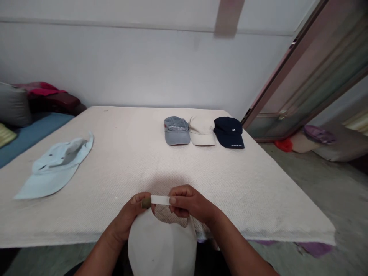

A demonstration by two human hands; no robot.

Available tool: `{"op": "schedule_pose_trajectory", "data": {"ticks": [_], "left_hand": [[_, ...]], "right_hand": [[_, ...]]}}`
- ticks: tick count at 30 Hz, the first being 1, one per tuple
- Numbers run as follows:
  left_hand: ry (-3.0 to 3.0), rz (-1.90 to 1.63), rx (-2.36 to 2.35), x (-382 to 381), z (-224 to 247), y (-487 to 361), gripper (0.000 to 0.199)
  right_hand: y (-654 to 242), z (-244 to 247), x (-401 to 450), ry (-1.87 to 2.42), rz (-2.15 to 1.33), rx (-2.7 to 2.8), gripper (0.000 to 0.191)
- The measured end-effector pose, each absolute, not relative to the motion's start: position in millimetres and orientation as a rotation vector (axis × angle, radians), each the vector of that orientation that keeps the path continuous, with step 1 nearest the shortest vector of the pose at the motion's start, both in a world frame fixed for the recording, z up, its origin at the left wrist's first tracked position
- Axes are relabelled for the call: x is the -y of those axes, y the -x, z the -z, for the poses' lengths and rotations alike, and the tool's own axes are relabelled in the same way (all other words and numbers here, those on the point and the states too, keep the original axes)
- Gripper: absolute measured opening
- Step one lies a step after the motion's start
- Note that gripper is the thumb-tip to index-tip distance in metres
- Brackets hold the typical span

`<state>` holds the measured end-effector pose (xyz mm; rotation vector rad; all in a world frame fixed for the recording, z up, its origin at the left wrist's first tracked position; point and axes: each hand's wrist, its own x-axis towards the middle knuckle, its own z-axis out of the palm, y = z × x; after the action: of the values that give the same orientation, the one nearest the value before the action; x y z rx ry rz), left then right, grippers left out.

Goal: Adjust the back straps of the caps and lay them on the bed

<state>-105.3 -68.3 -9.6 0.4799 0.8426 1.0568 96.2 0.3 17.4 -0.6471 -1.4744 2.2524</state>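
Note:
A white cap (162, 245) is held near the table's front edge, its back opening facing away from me. A white strap (160, 200) spans that opening. My left hand (133, 211) is closed on the strap's left end, where a small olive-brown piece shows by the thumb. My right hand (186, 203) pinches the strap's right end between thumb and fingers. On the table's left side lies a light blue cap (54, 168), tilted on its side. Toward the back right, a grey-blue cap (176, 131), a beige cap (201, 131) and a navy cap (229, 132) stand in a row.
A cream textured cloth covers the table (129, 153), which meets a pale wall (138, 69) at the back. Left of it are a grey cushion (14, 105) and a blue surface (43, 126). A sliding door (310, 76) and several bundled items (319, 134) stand at the right.

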Motion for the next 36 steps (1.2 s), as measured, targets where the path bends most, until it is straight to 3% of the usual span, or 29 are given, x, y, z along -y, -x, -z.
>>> {"op": "schedule_pose_trajectory", "data": {"ticks": [12,36], "left_hand": [[-0.527,-1.018,-0.859,68.2,10.5,106.3,0.029],[-0.513,-0.923,-1.077,66.9,9.2,99.8,0.015]], "right_hand": [[-100.4,-19.0,-1.2,0.623,-2.265,1.56,0.021],[-98.6,-15.7,2.0,0.623,-2.23,1.663,0.026]]}}
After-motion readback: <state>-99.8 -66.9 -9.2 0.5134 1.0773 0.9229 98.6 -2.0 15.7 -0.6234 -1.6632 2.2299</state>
